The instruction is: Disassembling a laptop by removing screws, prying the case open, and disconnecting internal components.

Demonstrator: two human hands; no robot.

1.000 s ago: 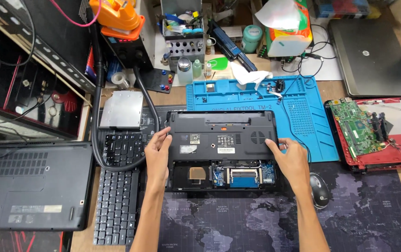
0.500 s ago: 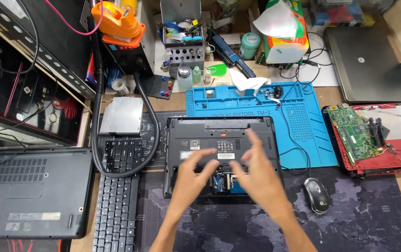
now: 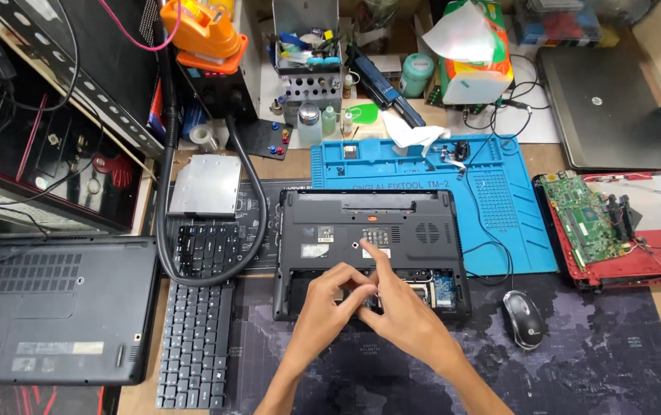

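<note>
Both hands have drawn closer since the earlier frame: left hand (image 3: 330, 303) and right hand (image 3: 396, 307) meet, fingers curled, over the laptop's (image 3: 369, 223) open bay at its near edge, perhaps pinching a small part. Mouse (image 3: 523, 319) lies right, keyboard (image 3: 192, 342) left; the mat (image 3: 576, 369) nearer is open.

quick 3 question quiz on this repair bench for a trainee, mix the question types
1. True or false: both hands meet over the open bay of the upturned black laptop.
2. What lies just right of that laptop on the dark desk mat? A) a mouse B) a mug C) a phone
3. Which opened device sits at the far right, and what colour is its shell?

Key
1. True: the left hand and right hand touch there.
2. A, the mouse.
3. A red laptop with its green circuit board exposed.
</note>
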